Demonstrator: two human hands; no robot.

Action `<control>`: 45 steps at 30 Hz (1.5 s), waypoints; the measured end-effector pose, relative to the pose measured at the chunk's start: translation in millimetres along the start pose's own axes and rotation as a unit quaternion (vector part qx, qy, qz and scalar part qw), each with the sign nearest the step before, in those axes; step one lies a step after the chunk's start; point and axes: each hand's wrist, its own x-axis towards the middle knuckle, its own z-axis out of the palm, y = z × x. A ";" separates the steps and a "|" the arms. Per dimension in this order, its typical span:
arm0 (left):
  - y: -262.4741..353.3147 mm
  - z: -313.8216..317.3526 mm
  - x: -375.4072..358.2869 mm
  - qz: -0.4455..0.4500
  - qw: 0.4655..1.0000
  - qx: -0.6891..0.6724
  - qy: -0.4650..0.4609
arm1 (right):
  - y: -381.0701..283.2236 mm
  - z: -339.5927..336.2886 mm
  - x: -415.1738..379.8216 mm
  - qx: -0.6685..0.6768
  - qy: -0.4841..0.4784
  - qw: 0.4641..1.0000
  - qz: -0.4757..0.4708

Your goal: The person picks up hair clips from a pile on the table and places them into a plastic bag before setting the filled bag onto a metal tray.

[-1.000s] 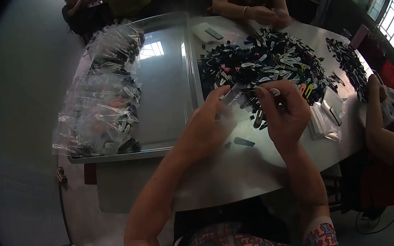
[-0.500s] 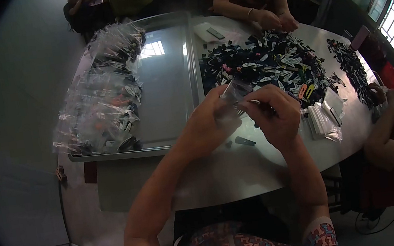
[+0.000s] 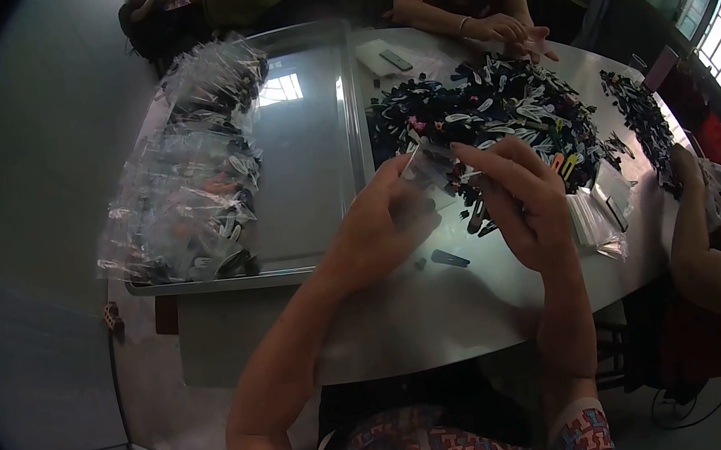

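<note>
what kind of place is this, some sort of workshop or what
Most likely a small hand-packing workshop. A metal table carries a big heap of small clips, a tray holds a stack of filled clear bags, and other people sit round the table sorting the same pieces. The person's hands hold a small clear bag.

Head-worn view, looking steeply down, close
</note>
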 end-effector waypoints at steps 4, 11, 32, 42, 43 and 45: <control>-2.7 0.4 -0.1 0.004 1.000 0.011 0.001 | -1.3 6.3 -6.6 0.058 0.063 0.991 0.100; 2.3 1.9 -1.0 0.006 1.000 0.013 0.008 | 5.2 11.8 -0.6 -0.134 0.045 0.987 -0.080; 5.9 -6.5 0.1 -0.017 1.000 -0.009 -0.007 | 32.3 25.6 -8.9 0.140 0.142 0.971 0.135; 12.5 -8.3 1.0 -0.002 0.997 -0.072 0.005 | 42.7 8.1 -15.7 -0.041 -0.176 0.959 0.219; 13.5 -7.8 0.9 -0.003 0.997 -0.071 0.002 | 46.3 5.5 -17.8 -0.065 -0.185 0.957 0.214; 12.1 -6.8 0.7 -0.006 0.998 -0.066 0.003 | 51.1 3.4 -21.7 -0.114 -0.204 0.950 0.207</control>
